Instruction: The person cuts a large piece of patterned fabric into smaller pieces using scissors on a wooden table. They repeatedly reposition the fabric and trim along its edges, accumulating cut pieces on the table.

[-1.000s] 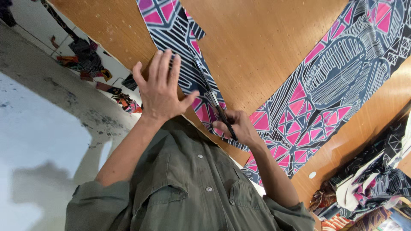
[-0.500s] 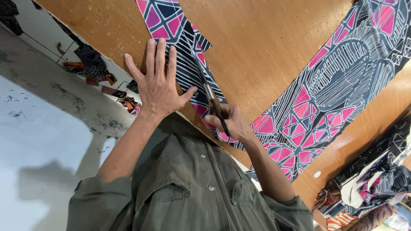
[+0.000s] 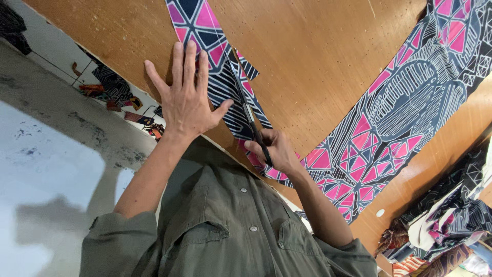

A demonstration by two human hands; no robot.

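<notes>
On wooden table, grey floor beside: two patterned cloth pieces, one scissors. Left hand flat, fingers spread; right hand clamped on scissors.

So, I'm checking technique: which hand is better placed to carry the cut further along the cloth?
Right hand: it grips the scissors, blades on the cloth. Left hand lies flat, pinning it.

Hidden and cut-off parts at your cutting table

Your right hand covers the handles of the scissors, so you can't see the grip. The patterned fabric strip runs off the top edge, the wide fabric piece off the top right, and the fabric pile off the right. Floor scraps are too small to identify.
</notes>
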